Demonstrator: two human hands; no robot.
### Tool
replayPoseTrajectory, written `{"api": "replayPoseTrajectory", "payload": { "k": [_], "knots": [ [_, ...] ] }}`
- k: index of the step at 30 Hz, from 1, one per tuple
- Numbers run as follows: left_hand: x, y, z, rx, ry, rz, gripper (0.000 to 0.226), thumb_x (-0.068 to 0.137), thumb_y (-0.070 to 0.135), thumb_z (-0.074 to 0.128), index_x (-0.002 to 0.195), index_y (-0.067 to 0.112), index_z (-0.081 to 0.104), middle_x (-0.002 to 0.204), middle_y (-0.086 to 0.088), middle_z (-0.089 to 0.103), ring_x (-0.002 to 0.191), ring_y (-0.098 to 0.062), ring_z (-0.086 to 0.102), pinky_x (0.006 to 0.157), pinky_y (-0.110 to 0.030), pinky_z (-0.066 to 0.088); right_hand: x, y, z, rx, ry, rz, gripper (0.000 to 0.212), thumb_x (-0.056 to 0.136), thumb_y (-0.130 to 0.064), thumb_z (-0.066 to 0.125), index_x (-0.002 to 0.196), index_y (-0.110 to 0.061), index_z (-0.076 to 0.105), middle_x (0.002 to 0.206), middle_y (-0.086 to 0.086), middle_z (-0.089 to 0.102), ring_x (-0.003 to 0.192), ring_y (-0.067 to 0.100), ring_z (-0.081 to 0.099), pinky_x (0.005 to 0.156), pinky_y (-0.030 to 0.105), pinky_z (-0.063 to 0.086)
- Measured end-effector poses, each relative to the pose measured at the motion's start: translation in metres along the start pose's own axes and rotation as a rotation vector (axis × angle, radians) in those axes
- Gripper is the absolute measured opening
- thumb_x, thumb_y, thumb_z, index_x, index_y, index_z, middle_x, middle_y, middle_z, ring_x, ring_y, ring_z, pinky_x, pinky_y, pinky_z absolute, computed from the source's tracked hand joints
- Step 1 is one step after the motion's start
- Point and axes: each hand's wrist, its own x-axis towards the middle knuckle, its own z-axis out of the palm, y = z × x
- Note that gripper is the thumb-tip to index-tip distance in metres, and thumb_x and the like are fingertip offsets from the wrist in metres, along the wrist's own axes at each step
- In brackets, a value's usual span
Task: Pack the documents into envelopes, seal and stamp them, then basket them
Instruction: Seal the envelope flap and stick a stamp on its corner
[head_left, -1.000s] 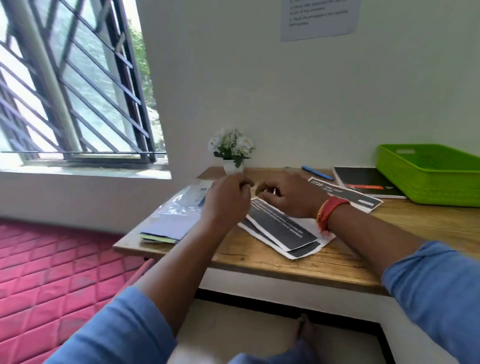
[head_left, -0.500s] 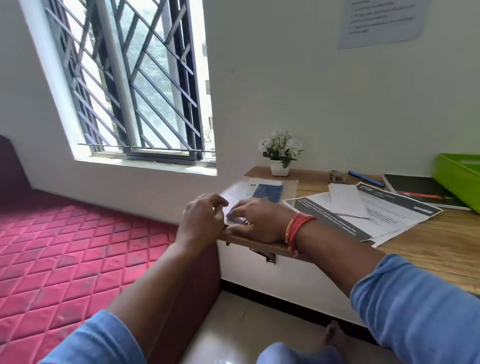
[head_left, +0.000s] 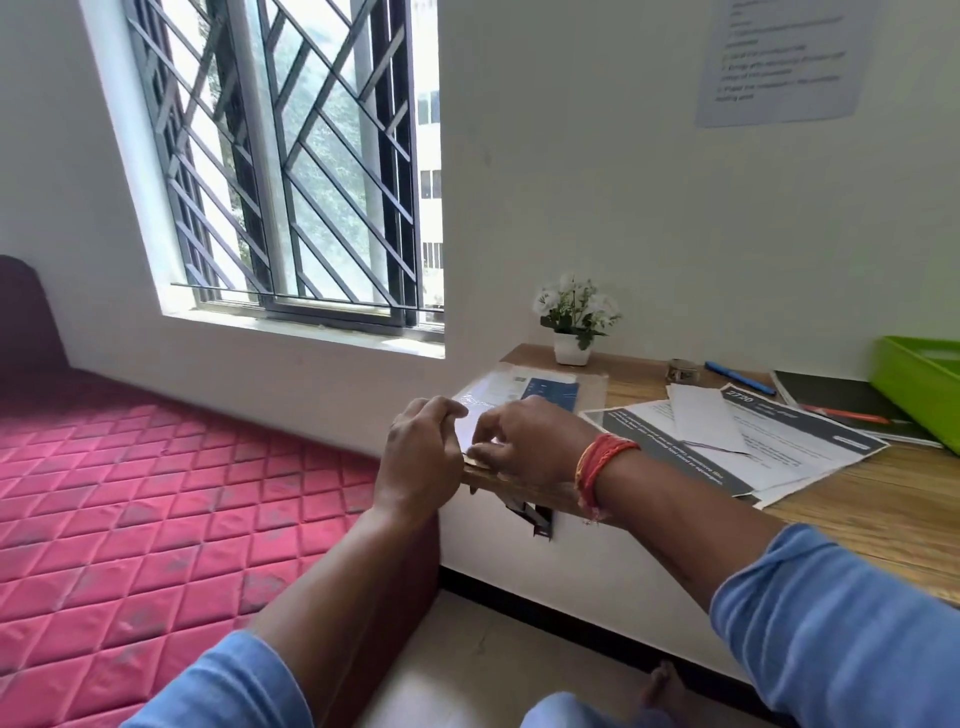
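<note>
A stack of glossy envelopes (head_left: 524, 391), white with a blue panel, lies at the left end of the wooden desk (head_left: 857, 499). My left hand (head_left: 421, 452) and my right hand (head_left: 524, 441) meet at the stack's near corner, fingers pinching its edge. Whether a single envelope is lifted I cannot tell. Black-and-white documents (head_left: 737, 441) are fanned out to the right, with a folded white sheet (head_left: 701, 418) on top. The green basket (head_left: 922, 387) stands at the far right edge of the view.
A small white pot of flowers (head_left: 574, 325) stands at the desk's back left. A tape roll (head_left: 682, 370), a blue pen (head_left: 737, 376) and a dark notebook (head_left: 836, 402) lie along the back. A red quilted mattress (head_left: 156, 499) lies left of the desk under the barred window (head_left: 291, 161).
The view has swung left. Both hands left the documents in the middle of the desk and moved to the envelope stack at its left end, where they now pinch the near edge.
</note>
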Motion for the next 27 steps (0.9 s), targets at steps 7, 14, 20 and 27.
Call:
{"api": "replayPoseTrajectory", "payload": {
  "k": [7, 14, 20, 27],
  "knots": [
    [-0.009, -0.001, -0.009, -0.020, -0.022, -0.051, 0.044, 0.085, -0.004, 0.046, 0.114, 0.018, 0.071, 0.115, 0.000, 0.067, 0.106, -0.017, 0.061, 0.081, -0.012, 0.031, -0.015, -0.015, 0.002, -0.110, 0.037, -0.001, 0.034, 0.090, -0.055, 0.059, 0.112, -0.032, 0.071, 0.105, -0.002, 0.070, 0.092, 0.018, 0.065, 0.068, 0.029, 0.043],
    [-0.022, 0.006, -0.012, -0.080, 0.044, -0.078, 0.036, 0.102, 0.011, 0.045, 0.136, 0.010, 0.058, 0.135, -0.006, 0.059, 0.125, -0.022, 0.054, 0.098, -0.018, 0.032, -0.018, -0.027, 0.009, -0.066, 0.248, 0.087, 0.024, 0.091, -0.039, 0.051, 0.095, -0.024, 0.069, 0.088, 0.000, 0.072, 0.081, 0.023, 0.068, 0.069, 0.035, 0.055],
    [-0.024, 0.004, -0.017, -0.090, 0.002, -0.118, 0.047, 0.093, -0.001, 0.044, 0.136, 0.009, 0.058, 0.137, -0.008, 0.058, 0.128, -0.023, 0.052, 0.101, -0.021, 0.033, -0.023, -0.034, 0.004, -0.125, 0.072, 0.081, 0.029, 0.089, -0.052, 0.061, 0.103, -0.029, 0.071, 0.100, -0.002, 0.072, 0.090, 0.019, 0.066, 0.076, 0.034, 0.054],
    [-0.031, 0.016, -0.010, -0.182, 0.131, -0.187, 0.050, 0.098, 0.012, 0.051, 0.147, 0.006, 0.042, 0.141, -0.014, 0.052, 0.131, -0.029, 0.048, 0.113, -0.043, 0.037, -0.014, -0.038, -0.002, 0.095, 0.350, 0.174, 0.014, 0.094, -0.032, 0.062, 0.095, -0.021, 0.071, 0.092, 0.001, 0.071, 0.082, 0.019, 0.064, 0.074, 0.030, 0.051]
  ]
}}
